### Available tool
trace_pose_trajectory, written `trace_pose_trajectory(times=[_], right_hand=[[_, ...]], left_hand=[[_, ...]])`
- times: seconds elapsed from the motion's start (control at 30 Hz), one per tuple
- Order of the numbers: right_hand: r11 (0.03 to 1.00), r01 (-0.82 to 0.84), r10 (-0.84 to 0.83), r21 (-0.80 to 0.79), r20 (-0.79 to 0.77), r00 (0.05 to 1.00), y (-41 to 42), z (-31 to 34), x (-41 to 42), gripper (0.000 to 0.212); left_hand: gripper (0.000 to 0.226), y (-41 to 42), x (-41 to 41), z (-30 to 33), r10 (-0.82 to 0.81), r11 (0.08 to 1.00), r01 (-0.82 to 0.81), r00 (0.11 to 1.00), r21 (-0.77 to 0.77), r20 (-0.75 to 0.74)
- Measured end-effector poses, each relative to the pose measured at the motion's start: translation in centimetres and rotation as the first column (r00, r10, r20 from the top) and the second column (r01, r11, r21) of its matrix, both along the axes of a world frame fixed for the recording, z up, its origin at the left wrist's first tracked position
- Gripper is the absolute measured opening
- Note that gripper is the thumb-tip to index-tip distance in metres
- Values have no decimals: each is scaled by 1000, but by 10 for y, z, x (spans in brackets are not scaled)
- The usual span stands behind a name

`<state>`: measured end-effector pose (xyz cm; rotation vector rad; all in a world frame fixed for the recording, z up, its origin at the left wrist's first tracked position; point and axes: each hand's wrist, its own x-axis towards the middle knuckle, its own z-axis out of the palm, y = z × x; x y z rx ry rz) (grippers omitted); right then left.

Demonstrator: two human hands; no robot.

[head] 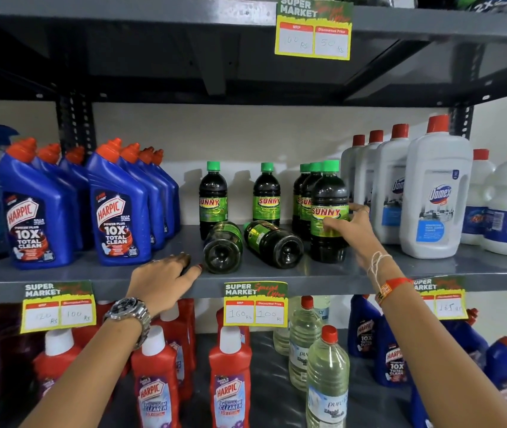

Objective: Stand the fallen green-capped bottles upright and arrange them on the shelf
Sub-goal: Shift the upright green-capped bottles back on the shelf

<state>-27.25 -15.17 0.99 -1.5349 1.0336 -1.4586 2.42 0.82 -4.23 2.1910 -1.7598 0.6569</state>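
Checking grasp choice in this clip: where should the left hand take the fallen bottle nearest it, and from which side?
Probably around the body of the left fallen bottle, near its base, coming from the shelf's front edge. It lies with its base toward the viewer and its cap end pointing back between upright bottles, so the base end is the open one. The left hand rests just beside it.

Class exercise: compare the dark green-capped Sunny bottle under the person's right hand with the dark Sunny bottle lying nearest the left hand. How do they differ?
Pose: the dark green-capped bottle at the right hand stands upright; the dark bottle lying near the left hand is on its side, base toward the camera.
Contact: the right hand touches the upright one; the left hand rests beside the fallen one, fingers spread.
Shared: dark liquid, green-yellow label.
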Motion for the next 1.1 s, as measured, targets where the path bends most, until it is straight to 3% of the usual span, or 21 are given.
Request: trace_pose_trajectory(times=[0.07, 0.13, 0.23, 0.43, 0.67, 0.77, 0.83, 0.9, 0.93, 1.0, 1.07, 1.1], right_hand=[[991, 106, -116, -80, -123, 986, 2, -3, 5, 89], [947, 258, -307, -189, -305, 902, 10, -7, 11, 105], [880, 354, -457, -317, -363, 812, 17, -9, 14, 103], [989, 131, -144, -72, -220, 965, 1, -1, 3, 77], [999, 24, -30, -44, -146, 989, 3, -2, -1, 71], [934, 211, -271, -288, -189, 944, 16, -1, 9, 89], [773, 334, -434, -539, -67, 898, 35, 6, 18, 84], [624, 302, -438, -721, -3, 899, 55, 19, 32, 69], [606, 223, -411, -763, -61, 910, 61, 25, 41, 63], [661, 29, -398, -750, -318, 861, 70, 37, 62, 56], [791, -97, -358, -604, -586, 727, 62, 43, 81, 57], [882, -112, -273, -458, -690, 670, 56, 45, 90, 62]], left_hand=[[60, 1, -1, 1, 14, 1000, -15, 1000, -20, -22], [53, 2, -2, 1, 23, 1000, -23, 999, -12, -31], [47, 3, -3, 3, 19, 1000, -19, 1000, 9, -9], [49, 3, -3, 2, 18, 1000, -18, 999, 3, -50], [54, 10, 0, 6, -5, 1000, 6, 998, 11, -65], [55, 13, -3, 6, -10, 999, 5, 992, -37, -126], [54, 12, -3, 5, -13, 999, 7, 990, -46, -140], [56, 11, -2, 4, -12, 999, 7, 990, -36, -144], [57, 10, -1, 4, -11, 999, 5, 988, -35, -155], [56, 10, -1, 2, -10, 999, 1, 986, -51, -165], [60, 12, -4, 2, -9, 995, -5, 990, -95, -138], [67, 13, -6, 1, -9, 992, -6, 993, -125, -117]])
